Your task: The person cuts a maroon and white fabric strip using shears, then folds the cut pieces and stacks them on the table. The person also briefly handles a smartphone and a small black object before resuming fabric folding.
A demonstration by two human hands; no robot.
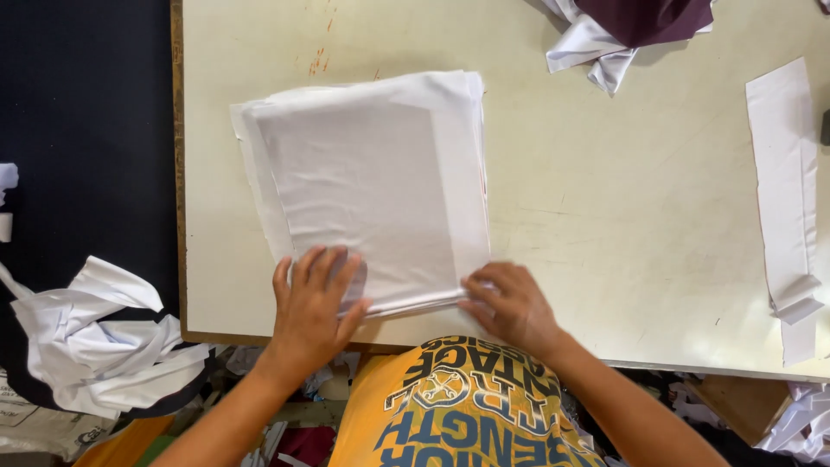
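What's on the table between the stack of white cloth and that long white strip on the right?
Nothing: in the head view, the table is bare between the stack of white cloth and the long white strip.

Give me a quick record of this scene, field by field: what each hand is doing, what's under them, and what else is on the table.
left hand: left hand flat on the near edge of the stack of white fabric pieces
right hand: right hand at the stack's near right corner, fingers on its edge
surface: pale table
far edge: white and maroon cloth
right side: long white fabric strip
left of table: crumpled white scraps
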